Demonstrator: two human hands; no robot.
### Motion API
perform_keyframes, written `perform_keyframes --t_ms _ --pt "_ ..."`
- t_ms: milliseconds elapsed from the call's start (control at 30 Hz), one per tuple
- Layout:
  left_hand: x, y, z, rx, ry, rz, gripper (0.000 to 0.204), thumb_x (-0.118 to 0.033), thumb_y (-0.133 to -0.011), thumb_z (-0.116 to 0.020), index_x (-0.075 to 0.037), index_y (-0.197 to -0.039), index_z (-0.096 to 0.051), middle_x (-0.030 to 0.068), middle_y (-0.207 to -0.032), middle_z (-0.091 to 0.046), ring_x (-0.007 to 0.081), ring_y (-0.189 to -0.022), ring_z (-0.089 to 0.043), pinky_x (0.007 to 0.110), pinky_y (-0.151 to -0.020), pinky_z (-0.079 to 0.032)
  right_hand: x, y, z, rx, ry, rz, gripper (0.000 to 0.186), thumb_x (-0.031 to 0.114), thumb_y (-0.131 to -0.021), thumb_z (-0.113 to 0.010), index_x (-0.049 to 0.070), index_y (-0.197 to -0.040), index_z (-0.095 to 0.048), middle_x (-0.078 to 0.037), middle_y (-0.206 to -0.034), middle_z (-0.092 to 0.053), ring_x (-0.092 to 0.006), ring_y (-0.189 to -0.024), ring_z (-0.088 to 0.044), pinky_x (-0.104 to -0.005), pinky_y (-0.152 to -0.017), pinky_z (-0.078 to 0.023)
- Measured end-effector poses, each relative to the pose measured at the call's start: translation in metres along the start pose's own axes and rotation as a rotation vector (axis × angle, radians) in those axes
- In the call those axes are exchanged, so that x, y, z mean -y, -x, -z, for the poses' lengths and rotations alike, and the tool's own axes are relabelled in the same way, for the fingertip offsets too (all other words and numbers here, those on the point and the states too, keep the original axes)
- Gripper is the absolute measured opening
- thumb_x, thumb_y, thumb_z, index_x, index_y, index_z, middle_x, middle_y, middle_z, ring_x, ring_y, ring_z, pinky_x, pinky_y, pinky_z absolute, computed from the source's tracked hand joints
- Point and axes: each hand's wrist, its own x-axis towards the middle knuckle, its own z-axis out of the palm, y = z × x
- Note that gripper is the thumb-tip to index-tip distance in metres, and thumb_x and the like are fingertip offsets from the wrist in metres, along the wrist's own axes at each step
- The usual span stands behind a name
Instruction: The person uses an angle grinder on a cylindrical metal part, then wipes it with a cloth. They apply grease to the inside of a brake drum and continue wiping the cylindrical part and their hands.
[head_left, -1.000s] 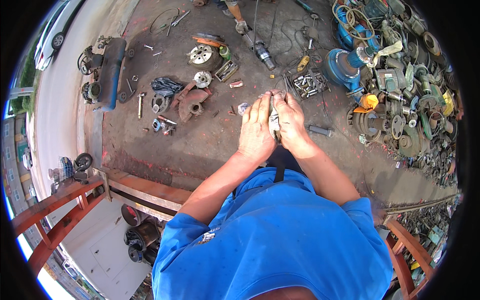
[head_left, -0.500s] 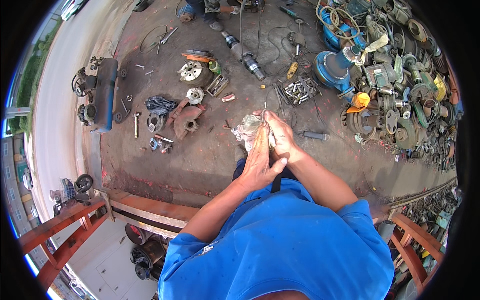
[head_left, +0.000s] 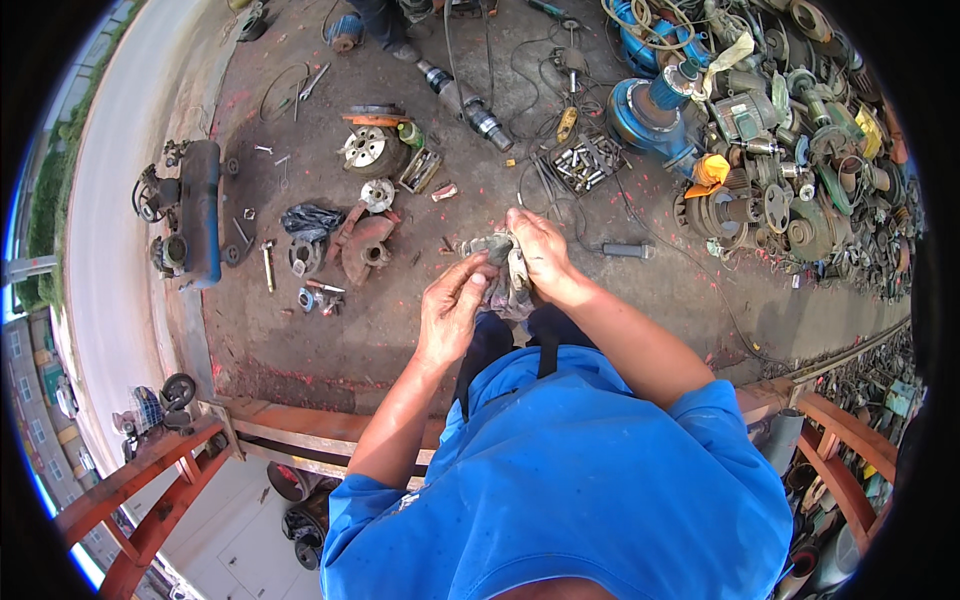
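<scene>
In front of my waist, a soiled grey-and-whitish cloth piece (head_left: 515,280), seemingly a work glove, hangs crumpled between my hands. My right hand (head_left: 543,255) is closed round its upper part, fingers pointing away from me. At its left side my left hand (head_left: 452,305) pinches the cloth with thumb and fingers curled. A stubby grey, finger-like part of the glove sticks out to the left above the left fingertips. What lies inside the folds is hidden.
On the floor are an open box of metal parts (head_left: 585,163), a grey cylindrical tool (head_left: 627,250), a hammer (head_left: 268,265) and a black plastic bag (head_left: 308,221). A blue pump (head_left: 645,115) and piled machine parts stand right. Another person's leg (head_left: 385,25) shows far off. A rusty rail (head_left: 300,418) runs near me.
My palms were pressed together over the cloth; now they have parted. The left hand has moved left and back toward me, and the glove hangs between both hands.
</scene>
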Motion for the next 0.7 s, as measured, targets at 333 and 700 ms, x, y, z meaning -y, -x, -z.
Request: perform_keyframes --t_ms 333,700 --pt "0.011 -0.057 -0.015 -0.436 -0.731 -0.677 0.071 0.006 -0.086 -0.06 -0.003 -0.152 -0.035 0.0217 -0.153 -0.039 0.0409 -0.14 -0.041 0.05 -0.115 -0.035 -0.003 0.015 -0.053 0.001 -0.136 -0.065 0.017 0.022 -0.103 -0.054 0.006 -0.102 -0.062 0.001 -0.082 -0.058 -0.0088 -0.07 -0.052 -0.0289 -0.061 -0.044" --pt "0.015 -0.064 0.002 -0.454 -0.972 -0.486 0.077 -0.016 -0.083 -0.069 0.005 -0.149 -0.035 0.0241 -0.155 -0.035 0.0427 -0.144 -0.033 0.054 -0.119 -0.026 0.011 0.01 -0.051 0.013 -0.266 -0.015 0.034 0.025 -0.105 -0.051 -0.001 -0.127 -0.057 -0.011 -0.112 -0.065 -0.0179 -0.098 -0.064 -0.0333 -0.086 -0.054"
